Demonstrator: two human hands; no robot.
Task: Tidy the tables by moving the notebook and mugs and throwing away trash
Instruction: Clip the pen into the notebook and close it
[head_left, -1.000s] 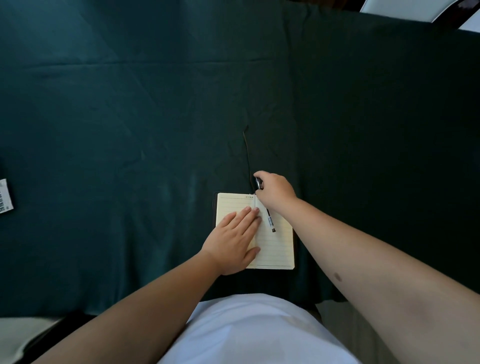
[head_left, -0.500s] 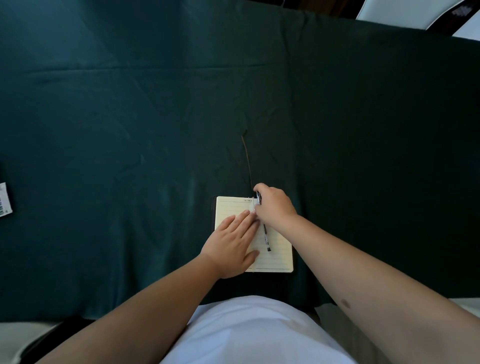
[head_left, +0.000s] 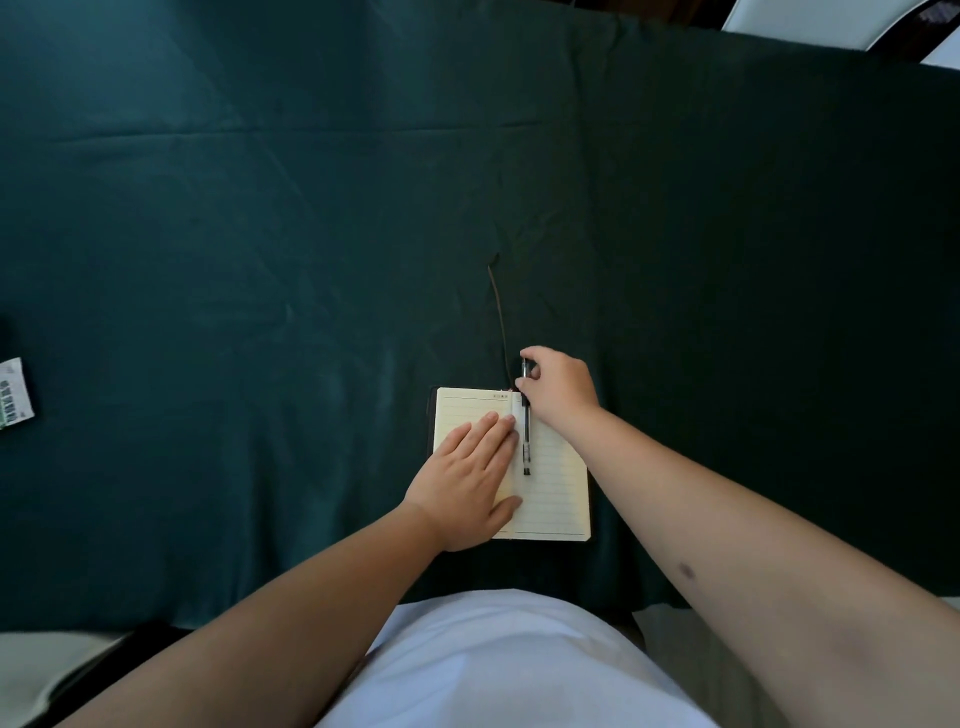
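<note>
Two hands on one open notebook (head_left: 553, 483), near edge of table (head_left: 260, 208), at 6 o'clock of the dark cloth. Left hand (head_left: 470, 480) spread flat, fingers together, pressing the left page just beside the gutter; judged to keep the book open and stop it sliding. Right hand (head_left: 558, 387) at the notebook's 12 o'clock edge, thumb and forefinger pinching the top end of a pen (head_left: 526, 436). Pen laid along the gutter, tip toward 6 o'clock, upper end past the top of the page; judged placed there so the covers can shut over it and both move as one item. Thin ribbon (head_left: 500, 317) trailing from the spine toward 12 o'clock, loose on the cloth; likely the bookmark, left outside. Small printed wrapper (head_left: 13, 392) at 9 o'clock, at the frame's left edge, well apart from both hands; probably trash, untouched. No mugs in view.

Step in hand, as judged: seating the pen before closing. Notebook not yet closed or lifted. Risk: pen rolling off the gutter once released; ribbon catching when lifted.
</note>
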